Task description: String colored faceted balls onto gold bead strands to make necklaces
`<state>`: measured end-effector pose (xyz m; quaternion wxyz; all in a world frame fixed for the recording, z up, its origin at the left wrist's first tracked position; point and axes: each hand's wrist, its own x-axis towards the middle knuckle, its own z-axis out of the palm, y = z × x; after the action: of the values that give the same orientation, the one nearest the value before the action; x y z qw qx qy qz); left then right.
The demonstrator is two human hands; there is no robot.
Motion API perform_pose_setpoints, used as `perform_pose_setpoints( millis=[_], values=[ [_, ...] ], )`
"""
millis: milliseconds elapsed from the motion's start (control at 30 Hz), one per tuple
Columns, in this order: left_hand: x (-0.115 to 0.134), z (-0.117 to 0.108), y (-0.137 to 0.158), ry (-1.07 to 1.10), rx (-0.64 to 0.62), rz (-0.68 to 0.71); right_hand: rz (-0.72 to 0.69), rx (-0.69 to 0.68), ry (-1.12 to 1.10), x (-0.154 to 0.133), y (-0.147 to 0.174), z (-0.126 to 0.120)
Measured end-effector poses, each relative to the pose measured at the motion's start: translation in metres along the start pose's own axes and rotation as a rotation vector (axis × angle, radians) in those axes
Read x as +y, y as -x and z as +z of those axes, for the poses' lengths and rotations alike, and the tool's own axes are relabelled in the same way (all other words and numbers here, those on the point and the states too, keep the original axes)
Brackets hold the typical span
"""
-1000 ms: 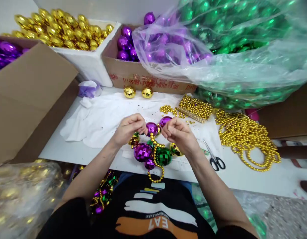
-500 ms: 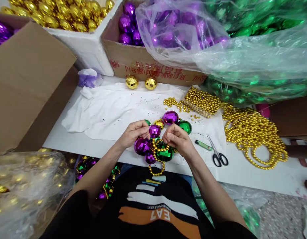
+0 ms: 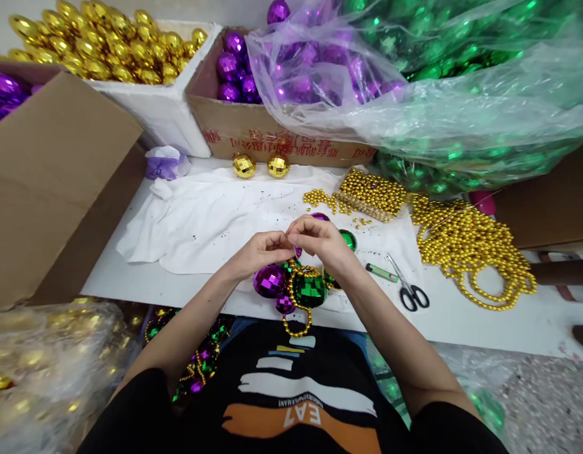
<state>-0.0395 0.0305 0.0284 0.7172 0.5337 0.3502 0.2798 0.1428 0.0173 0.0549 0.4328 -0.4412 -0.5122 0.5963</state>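
Note:
My left hand (image 3: 265,251) and my right hand (image 3: 316,243) meet above the middle of the cloth, fingertips pinched close together. Whatever lies between the fingers is too small to make out. Below them is a cluster of faceted balls: a purple ball (image 3: 269,281), a green ball (image 3: 311,290) and a smaller purple ball (image 3: 285,304). A string of gold beads (image 3: 298,331) loops down from the cluster toward the shirt. Behind my right hand another green ball (image 3: 348,239) shows, and my hands partly cover the rest.
Scissors (image 3: 412,295) and a green cutter (image 3: 382,273) lie to the right. Beyond are a tray of gold beads (image 3: 371,192) and a heap of bead strings (image 3: 475,249). Two gold balls (image 3: 244,166) sit before a carton (image 3: 291,142). An open cardboard box (image 3: 55,183) stands left.
My hands, apart before, have come together at the fingertips; the right moved left over the cluster. Balls behind it are now partly covered. The camera view has tilted slightly.

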Motion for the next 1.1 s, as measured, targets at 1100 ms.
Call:
perform_pose_setpoints(
  millis=[1100],
  values=[
    [-0.019,0.003,-0.003,0.086,0.229,0.104,-0.053,0.101,0.444,0.030,0.002,-0.003]
  ],
)
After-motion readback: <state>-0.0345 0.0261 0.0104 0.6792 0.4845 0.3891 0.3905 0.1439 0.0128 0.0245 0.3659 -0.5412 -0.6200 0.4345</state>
